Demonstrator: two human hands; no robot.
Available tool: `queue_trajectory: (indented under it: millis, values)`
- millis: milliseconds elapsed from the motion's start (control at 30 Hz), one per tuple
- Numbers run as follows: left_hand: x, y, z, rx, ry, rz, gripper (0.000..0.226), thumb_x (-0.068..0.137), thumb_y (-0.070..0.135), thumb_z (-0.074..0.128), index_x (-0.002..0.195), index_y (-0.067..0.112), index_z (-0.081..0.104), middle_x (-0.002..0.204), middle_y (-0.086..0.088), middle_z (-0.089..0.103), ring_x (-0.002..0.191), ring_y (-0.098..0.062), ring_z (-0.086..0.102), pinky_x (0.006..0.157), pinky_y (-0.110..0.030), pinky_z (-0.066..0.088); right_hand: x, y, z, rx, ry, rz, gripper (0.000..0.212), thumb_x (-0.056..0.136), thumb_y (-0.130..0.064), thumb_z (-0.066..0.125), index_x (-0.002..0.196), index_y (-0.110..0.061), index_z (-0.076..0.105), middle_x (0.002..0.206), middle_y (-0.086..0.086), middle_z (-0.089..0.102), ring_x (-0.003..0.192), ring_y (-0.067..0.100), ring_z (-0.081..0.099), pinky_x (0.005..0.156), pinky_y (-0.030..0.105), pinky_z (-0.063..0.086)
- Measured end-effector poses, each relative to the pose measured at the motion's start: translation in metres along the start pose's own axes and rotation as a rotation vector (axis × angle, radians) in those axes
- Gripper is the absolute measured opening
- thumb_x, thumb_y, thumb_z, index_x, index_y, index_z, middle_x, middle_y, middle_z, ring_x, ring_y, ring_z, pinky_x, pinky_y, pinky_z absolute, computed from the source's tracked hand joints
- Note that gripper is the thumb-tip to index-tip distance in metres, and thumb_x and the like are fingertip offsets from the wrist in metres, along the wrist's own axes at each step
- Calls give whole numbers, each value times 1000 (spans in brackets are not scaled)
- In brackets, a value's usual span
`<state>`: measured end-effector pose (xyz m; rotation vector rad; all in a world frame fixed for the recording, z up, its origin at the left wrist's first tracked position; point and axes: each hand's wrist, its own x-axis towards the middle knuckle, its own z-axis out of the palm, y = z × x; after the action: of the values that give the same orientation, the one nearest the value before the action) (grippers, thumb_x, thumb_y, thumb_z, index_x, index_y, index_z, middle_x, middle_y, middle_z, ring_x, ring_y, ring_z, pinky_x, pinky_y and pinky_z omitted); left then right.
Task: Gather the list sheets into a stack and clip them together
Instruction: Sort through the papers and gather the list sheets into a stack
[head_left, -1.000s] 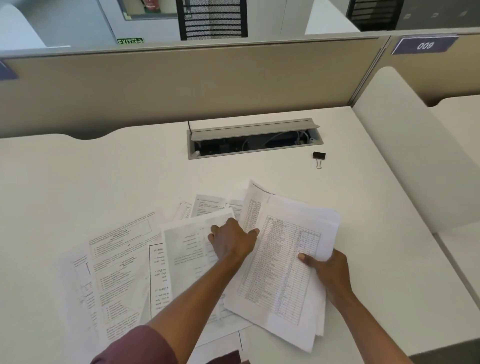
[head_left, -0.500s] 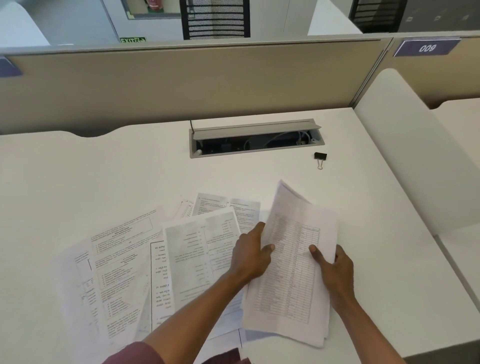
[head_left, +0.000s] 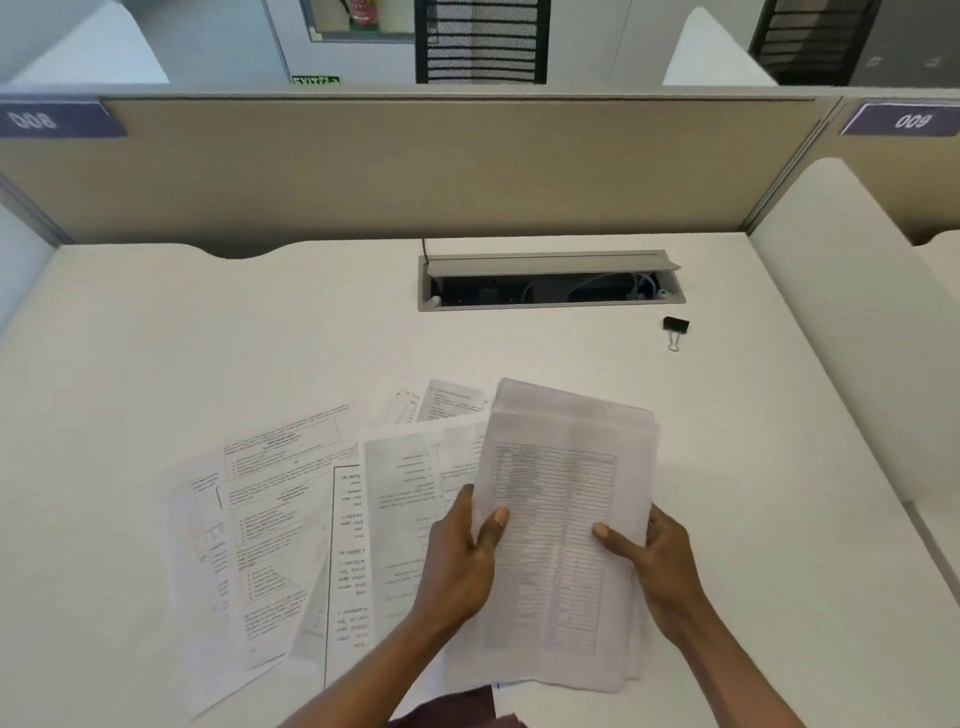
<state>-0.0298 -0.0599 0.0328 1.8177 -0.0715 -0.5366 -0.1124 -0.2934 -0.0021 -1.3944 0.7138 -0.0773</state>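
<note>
A small stack of list sheets with a ruled table on top is lifted off the white desk, held by both hands. My left hand grips its left edge, thumb on top. My right hand grips its right edge the same way. The sheet edges are roughly squared. A black binder clip lies on the desk far right, well apart from both hands.
Several other printed sheets lie fanned out on the desk to the left of the stack. An open grey cable tray is set into the desk behind. A beige partition closes the back; a white side panel stands to the right.
The list sheets were spread on the desk under my hands; both hands have drawn them together and lifted them as one stack, turned straighter toward me.
</note>
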Motion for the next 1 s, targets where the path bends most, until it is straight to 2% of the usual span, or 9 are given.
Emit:
queue_trajectory:
  millis: [67,167,267,333,533,633,767,867,1000]
  values:
    - [-4,-7,-4,9,103,-43,21,110,27,58,128,37,59,120,26,70,109,10,68,85,-7,55,2,0,14,-64,-6,-18,36,83,-4,85,117,-12,76,109,3,84,100,26,81,86,42,66]
    - [-3,-19,-14,137,302,-117,14,106,36,63,116,27,67,117,11,69,113,-13,66,97,-33,58,6,0,33,-105,-7,-49,30,85,-4,85,111,-17,77,103,-3,85,94,20,82,80,33,67]
    - [4,-24,-26,369,448,-200,25,102,43,67,109,19,68,127,0,58,126,-24,48,107,-41,46,11,2,44,-157,-6,-72,29,86,-6,85,110,-20,77,100,-8,84,92,15,82,76,28,66]
    - [7,-24,-33,417,498,-282,27,99,43,70,110,18,65,137,-9,52,135,-31,41,112,-48,40,15,5,49,-207,-6,-76,32,86,-7,85,115,-19,77,104,-7,84,93,15,81,81,34,66]
    - [14,-21,-36,395,488,-342,63,95,43,75,139,7,48,146,-14,43,140,-34,35,112,-48,40,24,14,51,-384,-29,-58,33,87,-17,86,118,-23,77,106,-8,83,95,15,80,88,46,65]
    - [21,-17,-38,384,511,-406,80,93,45,77,146,1,38,148,-16,42,141,-37,39,115,-51,39,25,16,52,-447,-39,-70,33,87,-17,85,118,-22,76,107,-9,81,98,16,78,87,44,64]
    - [29,-15,-44,354,526,-436,82,90,42,82,146,2,38,144,-16,52,140,-38,46,120,-51,36,25,16,55,-515,-50,-83,34,88,-17,84,120,-20,75,108,-8,80,98,16,76,84,38,61]
    - [34,-15,-46,281,485,-466,69,87,40,86,136,10,48,129,-10,65,132,-35,52,117,-51,40,25,15,55,-513,-47,-74,32,87,-17,84,118,-20,75,107,-9,80,97,15,77,83,37,61]
    - [35,-23,-44,216,415,-434,42,78,47,91,97,28,58,99,8,69,110,-28,66,95,-53,59,24,14,53,-469,-52,-43,33,87,-19,85,119,-23,75,109,-9,81,97,14,78,85,40,64]
